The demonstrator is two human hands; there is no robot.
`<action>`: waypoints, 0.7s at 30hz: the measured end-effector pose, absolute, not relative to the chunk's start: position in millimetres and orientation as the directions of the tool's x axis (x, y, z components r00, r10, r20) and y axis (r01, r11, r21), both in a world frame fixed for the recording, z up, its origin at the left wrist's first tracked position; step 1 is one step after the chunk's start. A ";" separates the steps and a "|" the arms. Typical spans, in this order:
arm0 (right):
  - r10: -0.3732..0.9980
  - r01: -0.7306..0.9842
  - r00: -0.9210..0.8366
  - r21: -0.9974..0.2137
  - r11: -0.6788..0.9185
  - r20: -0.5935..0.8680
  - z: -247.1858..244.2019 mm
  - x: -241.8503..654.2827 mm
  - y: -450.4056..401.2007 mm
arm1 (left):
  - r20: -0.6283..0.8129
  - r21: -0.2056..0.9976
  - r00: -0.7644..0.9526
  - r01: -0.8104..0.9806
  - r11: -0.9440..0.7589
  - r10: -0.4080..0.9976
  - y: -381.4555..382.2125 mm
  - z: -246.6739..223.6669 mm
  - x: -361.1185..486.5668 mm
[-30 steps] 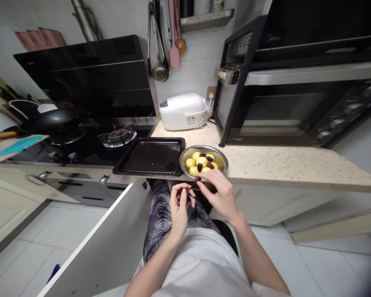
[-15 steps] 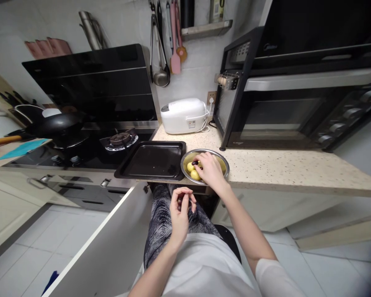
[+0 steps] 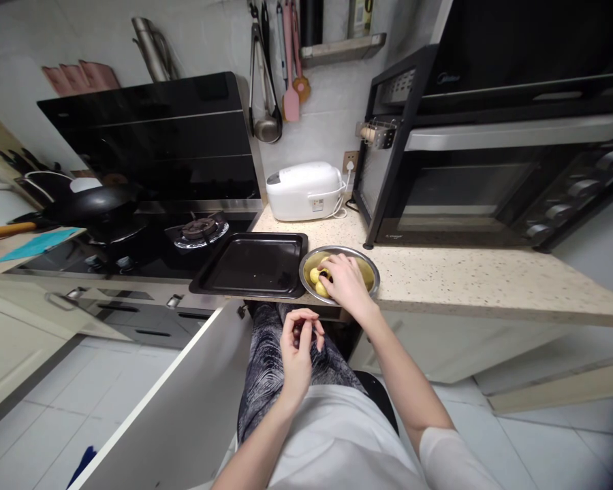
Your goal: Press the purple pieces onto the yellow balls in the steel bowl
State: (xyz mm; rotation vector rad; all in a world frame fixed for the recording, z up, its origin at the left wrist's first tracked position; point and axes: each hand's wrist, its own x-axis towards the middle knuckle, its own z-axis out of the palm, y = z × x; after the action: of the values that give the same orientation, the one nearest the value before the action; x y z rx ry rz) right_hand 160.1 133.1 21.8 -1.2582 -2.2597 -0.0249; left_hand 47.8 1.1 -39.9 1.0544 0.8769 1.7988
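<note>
A round metal bowl [image 3: 372, 278] stands at the counter's front edge with several yellow balls [image 3: 321, 288] in it. My right hand [image 3: 345, 278] reaches into the bowl, its fingers closed around a small dark round item [image 3: 325, 274] beside the yellow balls. In front of the counter, over my lap, my left hand [image 3: 300, 333] is curled around small dark brown round items [image 3: 297, 332], partly hidden by its fingers. Left of the bowl lies a black baking tray [image 3: 255, 264].
A white appliance [image 3: 305, 192] is behind the tray and bowl. On the right stands an oven [image 3: 460, 190] in a black rack. The stove [image 3: 199, 230] and a wok [image 3: 95, 204] are at left. An open cabinet door [image 3: 184, 395] juts out left of my legs.
My right hand has moved slightly down into the bowl, and the dark item in its fingers now sits lower, among the yellow balls. My left hand has not visibly moved.
</note>
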 end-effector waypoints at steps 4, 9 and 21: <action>0.774 0.771 -0.374 -0.292 0.566 0.511 22.8 165.6 125.2 | 0.295 0.868 -0.275 -0.323 -0.377 0.915 1.4 -40.8 48.2; 0.702 0.661 -0.305 -0.387 0.643 0.644 23.0 173.7 94.4 | 0.280 0.868 -0.271 -0.339 -0.363 0.921 1.7 -42.1 47.3; 0.665 0.498 -0.476 -0.448 0.743 0.575 24.0 169.5 19.5 | 0.373 0.919 -0.306 -0.008 -0.394 0.876 -4.1 -46.2 48.6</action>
State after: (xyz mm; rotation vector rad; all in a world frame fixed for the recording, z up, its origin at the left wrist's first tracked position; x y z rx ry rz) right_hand 169.5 19.5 24.0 -0.8708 -2.1744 0.2809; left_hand 48.6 -4.1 -46.2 1.2834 1.1594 1.7704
